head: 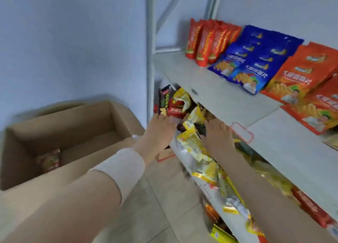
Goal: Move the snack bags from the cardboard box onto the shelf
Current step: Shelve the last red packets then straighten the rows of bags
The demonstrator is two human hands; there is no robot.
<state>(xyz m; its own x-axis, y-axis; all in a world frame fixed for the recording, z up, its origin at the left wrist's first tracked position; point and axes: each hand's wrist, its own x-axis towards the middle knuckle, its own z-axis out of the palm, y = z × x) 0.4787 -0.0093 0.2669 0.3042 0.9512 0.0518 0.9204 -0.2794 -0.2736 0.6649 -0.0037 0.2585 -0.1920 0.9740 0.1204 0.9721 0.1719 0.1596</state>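
I have both hands in under the upper shelf board. My left hand is closed on a dark snack bag, held upright at the heap's left end — I judge so it stands in the row. My right hand presses flat, fingers spread, steadying the yellow bags. Left of that board, the cardboard box holds one bag.

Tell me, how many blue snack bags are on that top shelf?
2 fronts show: one blue bag nearer the red packs, another blue bag beside the orange bags. Both lean back in rows, with more blue tops behind, so more are partly hidden.
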